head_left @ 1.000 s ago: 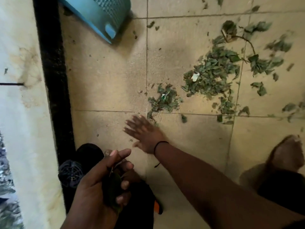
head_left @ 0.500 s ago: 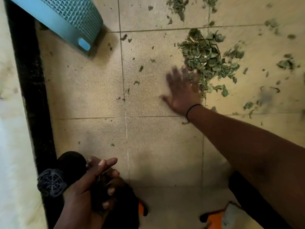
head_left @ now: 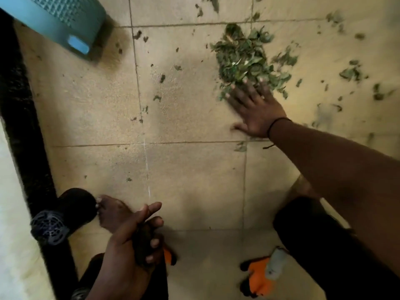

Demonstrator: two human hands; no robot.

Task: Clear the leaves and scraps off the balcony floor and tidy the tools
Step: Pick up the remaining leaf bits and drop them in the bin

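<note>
Sweeping step here: right hand (head_left: 256,109) flat, fingers straight against the leaf pile (head_left: 243,59) upper right of frame, left hand (head_left: 132,245) curled round a dark clump of leaves at the bottom, so next probably scooping toward the blue basket (head_left: 65,24) upper left.

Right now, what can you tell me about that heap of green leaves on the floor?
The leaf pile is a loose mound of small, crumpled green leaves, with a few pale scraps mixed in, lying on the tan tiled floor. The right hand, fingers spread flat, presses against its near edge. Loose bits lie scattered around it. Motion blur hides finer detail.
</note>
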